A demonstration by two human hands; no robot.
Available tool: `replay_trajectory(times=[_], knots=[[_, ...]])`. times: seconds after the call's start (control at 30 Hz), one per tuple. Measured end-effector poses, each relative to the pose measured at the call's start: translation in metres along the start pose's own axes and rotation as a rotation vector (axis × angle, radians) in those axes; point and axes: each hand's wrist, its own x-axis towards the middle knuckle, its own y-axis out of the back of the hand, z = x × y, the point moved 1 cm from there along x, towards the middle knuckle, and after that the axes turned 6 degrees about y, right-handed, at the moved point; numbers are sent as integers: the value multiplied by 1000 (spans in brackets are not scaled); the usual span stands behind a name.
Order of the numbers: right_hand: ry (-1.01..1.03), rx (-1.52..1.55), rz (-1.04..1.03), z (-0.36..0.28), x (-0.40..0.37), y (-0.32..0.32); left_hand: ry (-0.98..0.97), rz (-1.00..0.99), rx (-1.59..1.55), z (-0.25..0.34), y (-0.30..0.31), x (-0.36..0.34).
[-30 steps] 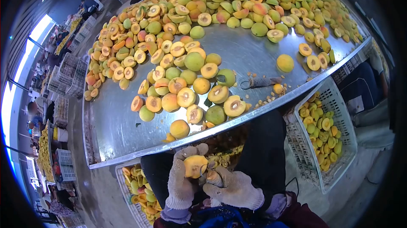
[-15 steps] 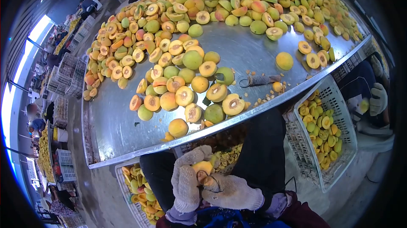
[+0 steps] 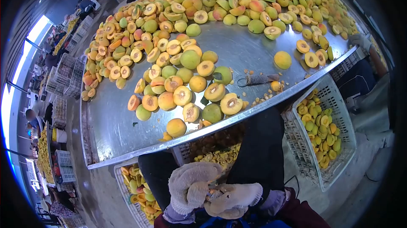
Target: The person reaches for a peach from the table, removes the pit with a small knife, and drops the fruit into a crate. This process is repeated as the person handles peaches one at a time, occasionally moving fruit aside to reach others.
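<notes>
A: Head view: how far along is it?
B: Left hand point(image 3: 190, 187) and right hand point(image 3: 235, 198), both gloved, are curled shut together below the surface's point(image 3: 114, 130) near edge, and what they clasp is hidden. The crate point(image 3: 335, 100) is part filled. Many unpitted peach halves point(image 3: 231, 103) are left, nearest along that edge.

table point(image 3: 118, 122) 1 | tool point(image 3: 256, 79) 1 | hands point(image 3: 193, 187) 2 | fruit crates point(image 3: 297, 141) 3, maybe more
</notes>
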Motion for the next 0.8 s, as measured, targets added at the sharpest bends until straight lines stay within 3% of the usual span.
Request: replay_trajectory(times=[0.03,0.07,0.1,0.13,0.2,0.23,0.33,0.43,0.5,0.53,0.6,0.63,0.7,0.77,0.8], knots=[[147,-262,155,-8,2,-32,-2,1,-1,5,-1,0],[294,-523,309,-15,3,-51,141,-44,-138,14,-2,2],[292,-526,310,-10,4,-47,284,-89,-275,19,-4,5],[246,-259,288,1,6,-36,282,-88,-275,18,-5,11],[135,267,235,15,7,-23,858,38,-869,3,-10,19],[131,260,235,11,6,-25,747,103,-875,-8,-12,21],[448,-421,535,-8,1,-35,665,213,-536,-15,27,5],[339,-508,614,-32,-2,-67,657,533,-200,-9,76,-23],[324,-490,689,-31,2,-68,620,629,212,-38,133,-67],[307,-468,770,-31,4,-69,618,627,213,-45,151,-85],[288,-503,790,-34,10,-79,489,296,1321,-48,171,-110],[269,-549,811,-38,12,-82,488,307,1323,-44,165,-99],[273,-567,816,-37,17,-80,284,391,1040,-29,138,-52],[273,-598,827,-38,19,-80,315,284,561,-30,114,-6],[304,-626,836,-37,20,-81,221,206,617,-32,102,18]])
